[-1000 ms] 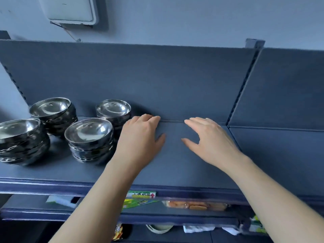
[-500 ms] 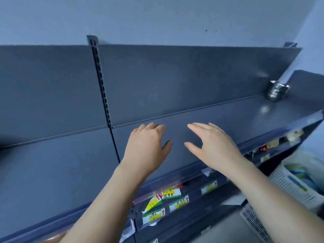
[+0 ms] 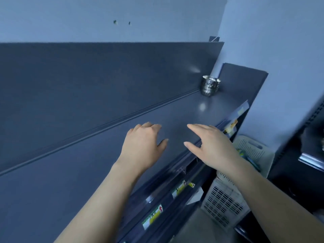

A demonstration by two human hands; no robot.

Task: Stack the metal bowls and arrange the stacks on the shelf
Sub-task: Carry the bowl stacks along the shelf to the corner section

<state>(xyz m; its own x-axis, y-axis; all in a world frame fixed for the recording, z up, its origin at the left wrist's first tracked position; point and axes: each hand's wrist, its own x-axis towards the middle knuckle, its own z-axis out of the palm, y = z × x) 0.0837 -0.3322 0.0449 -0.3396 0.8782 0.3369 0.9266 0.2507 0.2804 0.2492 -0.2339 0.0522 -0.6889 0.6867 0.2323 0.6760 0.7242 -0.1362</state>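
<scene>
A small stack of shiny metal bowls (image 3: 209, 85) stands at the far right end of the dark shelf (image 3: 87, 163), against the back panel. My left hand (image 3: 142, 146) hovers palm down over the middle of the shelf, fingers loosely bent, holding nothing. My right hand (image 3: 212, 146) is beside it near the shelf's front edge, fingers stretched out and empty. Both hands are well short of the bowl stack. The stacks seen earlier at the left are out of view.
Lower shelves with price labels (image 3: 152, 216) run below the front edge. A white slotted plastic basket (image 3: 226, 202) stands on the floor at the right, beside a dark rack (image 3: 301, 155). A wall (image 3: 273, 41) closes the shelf's right end.
My view has swung right along the shelf: the bowl stacks at the left left the frame and a single stack at the far right came in. Both hands stay open and empty.
</scene>
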